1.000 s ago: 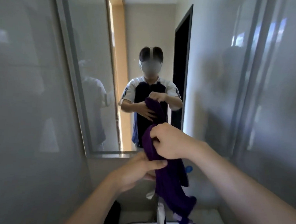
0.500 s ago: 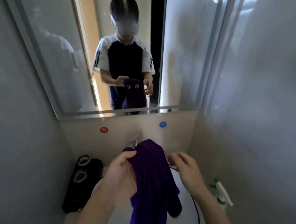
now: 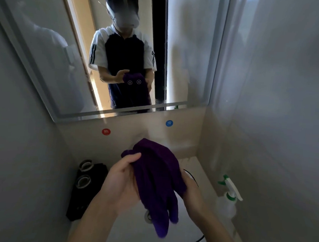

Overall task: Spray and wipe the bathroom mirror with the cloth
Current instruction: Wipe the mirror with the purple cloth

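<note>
A dark purple cloth (image 3: 157,178) hangs bunched over the white sink, held between both hands. My left hand (image 3: 122,181) grips its left side, thumb and fingers pinched on the top corner. My right hand (image 3: 191,194) is closed on its right edge, partly hidden behind the fabric. The bathroom mirror (image 3: 47,59) fills the wall above and shows a person holding the same cloth. A clear spray bottle (image 3: 227,198) with a white and green trigger stands at the right of the counter, apart from both hands.
A white sink (image 3: 131,228) with a drain lies under the cloth. A black holder (image 3: 86,187) with two round rings stands at the counter's left. Red (image 3: 106,131) and blue (image 3: 169,123) round stickers mark the backsplash. Side walls close in on both sides.
The view has tilted down from the mirror to the sink. The cloth came down from chest height, and my right hand, open half a second ago, has closed on its right edge.
</note>
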`<move>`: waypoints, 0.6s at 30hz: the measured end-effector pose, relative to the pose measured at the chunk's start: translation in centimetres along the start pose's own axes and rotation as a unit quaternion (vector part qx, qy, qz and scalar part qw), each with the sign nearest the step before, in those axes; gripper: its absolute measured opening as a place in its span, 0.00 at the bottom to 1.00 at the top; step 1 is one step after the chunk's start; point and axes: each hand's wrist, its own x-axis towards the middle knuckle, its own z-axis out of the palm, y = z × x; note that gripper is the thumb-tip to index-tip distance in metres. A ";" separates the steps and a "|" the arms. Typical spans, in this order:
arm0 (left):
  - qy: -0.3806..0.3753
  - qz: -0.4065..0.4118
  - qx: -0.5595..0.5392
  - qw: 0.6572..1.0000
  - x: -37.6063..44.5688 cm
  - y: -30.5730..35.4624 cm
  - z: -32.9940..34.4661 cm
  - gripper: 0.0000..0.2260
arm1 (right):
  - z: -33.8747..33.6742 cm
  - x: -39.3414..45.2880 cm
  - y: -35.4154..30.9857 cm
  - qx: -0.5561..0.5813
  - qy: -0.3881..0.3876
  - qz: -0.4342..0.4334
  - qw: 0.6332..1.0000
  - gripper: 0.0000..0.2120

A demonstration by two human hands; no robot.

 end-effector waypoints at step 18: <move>0.137 -0.046 0.358 0.922 5.0 1.6 -3.6 0.10 | -4.8 4.1 -3.7 -0.116 0.086 0.061 0.988 0.09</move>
